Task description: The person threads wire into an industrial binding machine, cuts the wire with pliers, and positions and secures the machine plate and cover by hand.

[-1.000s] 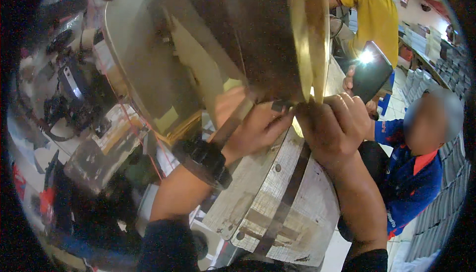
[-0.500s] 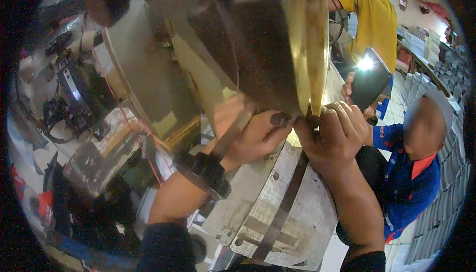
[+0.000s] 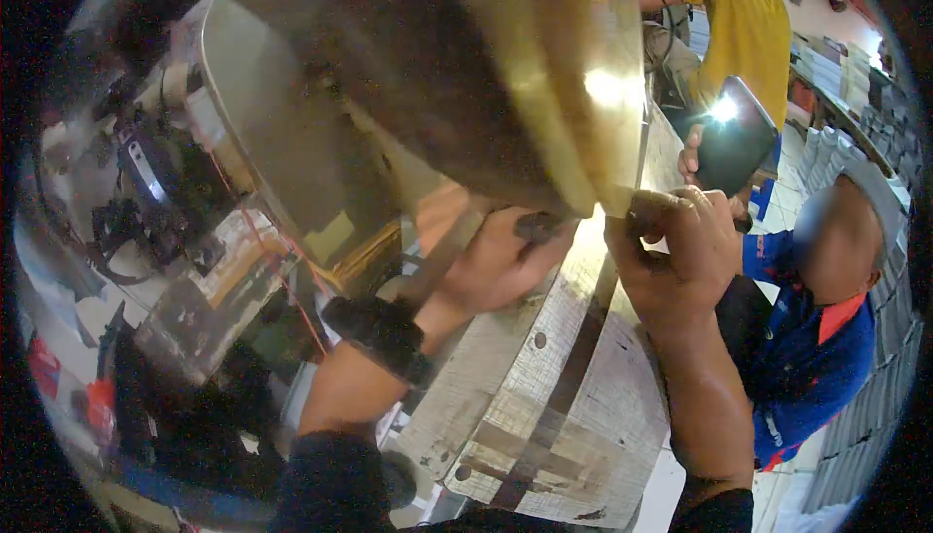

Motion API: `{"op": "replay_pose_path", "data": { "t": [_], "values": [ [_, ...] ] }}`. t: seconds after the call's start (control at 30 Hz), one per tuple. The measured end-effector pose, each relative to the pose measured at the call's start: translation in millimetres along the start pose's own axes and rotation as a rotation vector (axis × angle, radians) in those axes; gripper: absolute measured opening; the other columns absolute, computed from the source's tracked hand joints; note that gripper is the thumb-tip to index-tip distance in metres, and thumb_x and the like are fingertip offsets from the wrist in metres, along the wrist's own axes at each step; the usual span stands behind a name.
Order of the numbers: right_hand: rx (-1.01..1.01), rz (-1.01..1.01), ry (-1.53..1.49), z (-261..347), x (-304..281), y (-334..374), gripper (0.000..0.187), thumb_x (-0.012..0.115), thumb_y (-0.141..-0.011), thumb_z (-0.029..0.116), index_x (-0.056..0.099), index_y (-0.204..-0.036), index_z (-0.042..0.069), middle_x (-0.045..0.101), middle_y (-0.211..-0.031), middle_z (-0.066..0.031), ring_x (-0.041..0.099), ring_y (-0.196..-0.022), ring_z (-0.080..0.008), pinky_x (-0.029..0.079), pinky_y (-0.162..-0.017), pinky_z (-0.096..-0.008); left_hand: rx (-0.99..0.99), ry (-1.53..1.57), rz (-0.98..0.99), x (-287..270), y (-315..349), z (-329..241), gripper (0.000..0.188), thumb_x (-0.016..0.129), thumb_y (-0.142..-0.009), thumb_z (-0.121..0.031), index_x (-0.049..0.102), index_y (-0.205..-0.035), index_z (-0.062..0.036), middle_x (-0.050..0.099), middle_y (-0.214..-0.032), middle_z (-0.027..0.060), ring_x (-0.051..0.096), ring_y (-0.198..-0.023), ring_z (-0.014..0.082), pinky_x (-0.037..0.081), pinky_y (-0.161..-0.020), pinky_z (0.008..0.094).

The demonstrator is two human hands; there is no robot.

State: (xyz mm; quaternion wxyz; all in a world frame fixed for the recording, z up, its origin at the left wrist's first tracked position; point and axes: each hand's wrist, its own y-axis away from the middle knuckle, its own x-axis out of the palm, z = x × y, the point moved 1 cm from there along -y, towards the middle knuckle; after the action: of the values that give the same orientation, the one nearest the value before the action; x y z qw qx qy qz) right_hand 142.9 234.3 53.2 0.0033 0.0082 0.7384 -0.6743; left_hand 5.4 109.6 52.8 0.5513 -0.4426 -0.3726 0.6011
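A dark brown panel, blurred by motion, hangs at the upper middle. Along its right side runs a yellowish, partly see-through sheet that catches bright light. My left hand is at the panel's lower edge; its fingertips are smeared and partly hidden, so its hold is unclear. A black band circles that wrist. My right hand is closed in a pinch at the sheet's lower corner. Beneath both hands lies a worn whitish board with a dark strip across it.
On the right, a person in a blue shirt points a lit phone toward my hands. Behind stands someone in a yellow shirt. Machine parts and red wires crowd the left. Grey stacks line the right.
The brown panel and yellowish sheet have shifted and tilted. My right hand has moved slightly right, away from my left hand, which stays near the panel's lower edge.
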Motion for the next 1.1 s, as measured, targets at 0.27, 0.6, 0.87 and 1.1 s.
{"op": "replay_pose_path", "data": {
  "t": [0.27, 0.6, 0.87, 1.1],
  "values": [
    [0.268, 0.064, -0.324, -14.6, -7.3, 12.0, 0.021, 0.074, -0.075, 0.005, 0.063, -0.092, 0.009, 0.062, -0.075, -0.0062, 0.061, -0.058, -0.0184, 0.048, -0.052, -0.0313, -0.002, -0.016, 0.087, -3.6, -1.4, -2.4, 0.032, 0.085, -0.066, 0.001, 0.059, -0.085, -0.0053, 0.07, -0.084, 0.0105, 0.068, -0.069, 0.0179, 0.053, -0.059, 0.0267],
    [0.448, 0.212, -0.424, -9.1, -26.3, 14.0, 0.018, 0.071, -0.076, 0.001, 0.065, -0.093, 0.002, 0.061, -0.077, -0.0081, 0.056, -0.063, -0.0166, 0.045, -0.058, -0.0286, 0.013, -0.078, 0.032, -7.7, -12.1, -9.7, 0.025, 0.082, -0.068, 0.0, 0.065, -0.086, -0.0054, 0.07, -0.08, 0.0105, 0.068, -0.071, 0.0184, 0.054, -0.066, 0.0292],
    [0.373, 0.302, -0.37, 7.3, -32.2, 18.8, 0.015, 0.07, -0.077, 0.005, 0.065, -0.092, 0.003, 0.063, -0.083, -0.0115, 0.063, -0.069, -0.0259, 0.049, -0.061, -0.0329, 0.203, -0.364, 0.111, -33.3, 24.2, 27.6, 0.023, 0.082, -0.069, 0.003, 0.061, -0.078, -0.0034, 0.066, -0.077, 0.0094, 0.064, -0.069, 0.0151, 0.052, -0.068, 0.0275],
    [0.423, 0.325, -0.339, 19.3, -44.8, 30.0, 0.016, 0.07, -0.077, 0.007, 0.065, -0.091, 0.003, 0.063, -0.084, -0.0107, 0.063, -0.071, -0.0249, 0.048, -0.063, -0.034, -0.045, 0.128, -0.097, -20.3, 4.9, -15.4, 0.017, 0.077, -0.068, 0.012, 0.066, -0.076, 0.0025, 0.07, -0.078, 0.0158, 0.067, -0.069, 0.0195, 0.054, -0.068, 0.0288]
  ]
}}
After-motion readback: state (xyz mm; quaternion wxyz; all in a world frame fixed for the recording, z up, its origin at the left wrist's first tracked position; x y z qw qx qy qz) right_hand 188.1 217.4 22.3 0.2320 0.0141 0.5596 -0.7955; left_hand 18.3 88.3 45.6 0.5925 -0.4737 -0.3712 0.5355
